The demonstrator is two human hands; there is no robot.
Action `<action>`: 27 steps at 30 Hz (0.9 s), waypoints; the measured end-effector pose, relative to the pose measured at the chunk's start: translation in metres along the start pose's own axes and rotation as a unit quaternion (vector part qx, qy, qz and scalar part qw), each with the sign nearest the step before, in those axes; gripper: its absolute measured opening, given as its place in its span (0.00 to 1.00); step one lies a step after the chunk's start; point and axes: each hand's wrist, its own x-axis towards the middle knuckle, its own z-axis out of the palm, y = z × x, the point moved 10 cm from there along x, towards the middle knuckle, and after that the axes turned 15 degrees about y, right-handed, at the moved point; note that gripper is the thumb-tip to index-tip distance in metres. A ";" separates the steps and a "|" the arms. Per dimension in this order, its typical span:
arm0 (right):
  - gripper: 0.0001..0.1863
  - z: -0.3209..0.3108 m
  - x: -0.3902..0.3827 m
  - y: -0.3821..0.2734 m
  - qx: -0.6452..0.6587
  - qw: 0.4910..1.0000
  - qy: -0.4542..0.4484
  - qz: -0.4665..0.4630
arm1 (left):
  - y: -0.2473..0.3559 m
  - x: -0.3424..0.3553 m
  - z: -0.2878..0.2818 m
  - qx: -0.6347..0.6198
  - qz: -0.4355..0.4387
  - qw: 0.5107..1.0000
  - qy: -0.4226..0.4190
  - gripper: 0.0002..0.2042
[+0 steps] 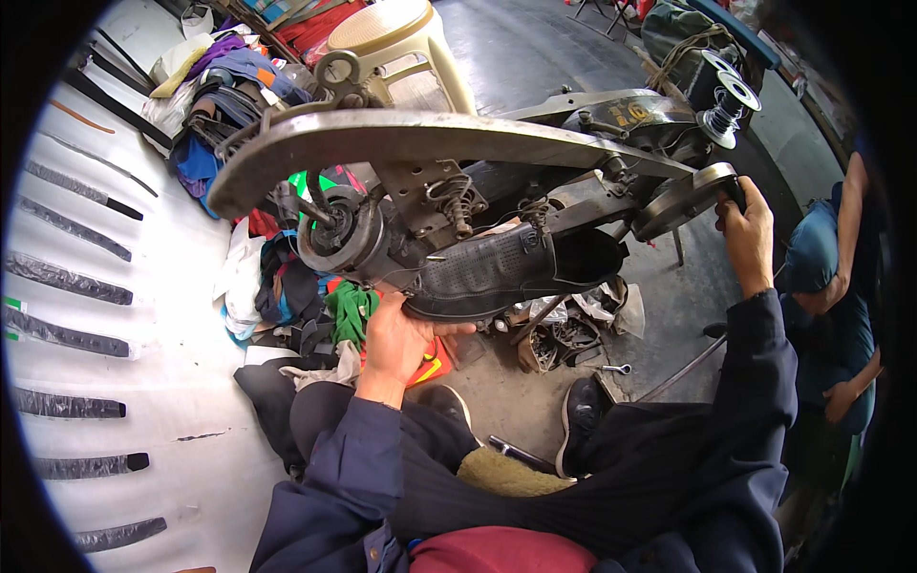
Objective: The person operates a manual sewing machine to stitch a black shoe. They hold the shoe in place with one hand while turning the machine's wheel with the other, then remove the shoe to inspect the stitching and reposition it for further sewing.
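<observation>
A black perforated slip-on shoe (pixel 487 272) sits at the front of a metal shoe-stitching machine (pixel 420 143), its toe toward the left. My left hand (pixel 396 346) is closed on the shoe's toe end from below, thumb side up against the sole edge. The machine's head, with its coil springs (pixel 457 203), stands right above and behind the shoe. On the right, my right hand (pixel 748 234) is closed around the dark handle of the hand wheel (pixel 676 202). The needle's exact place against the leather is too small to tell.
A thread spool (pixel 734 91) stands at the machine's far right. Behind is a beige plastic stool (pixel 411 48). Cloth scraps (pixel 353 310) and a box of metal bits (pixel 564 339) lie below. Wrapped black straps (pixel 67 272) line the white surface at left. Another person (pixel 821 286) sits at right.
</observation>
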 end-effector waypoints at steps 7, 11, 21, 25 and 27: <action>0.16 0.062 -0.041 0.094 -0.164 0.981 -0.099 0.030 | 0.009 -0.009 0.008 0.007 0.047 0.999 -0.020 0.32; 0.17 0.107 -0.098 0.095 -0.004 0.957 -0.256 0.137 | 0.007 -0.012 0.005 0.069 0.082 0.994 -0.013 0.37; 0.51 0.152 -0.186 0.043 0.348 0.838 -0.330 0.258 | 0.008 -0.006 -0.008 0.159 0.131 0.978 0.046 0.41; 0.44 0.169 -0.175 0.044 0.348 0.857 -0.289 0.248 | 0.011 -0.004 -0.011 0.168 0.153 0.973 0.034 0.37; 0.27 0.178 -0.168 0.065 0.200 0.920 -0.225 0.250 | 0.010 0.001 -0.015 0.185 0.153 0.970 0.038 0.34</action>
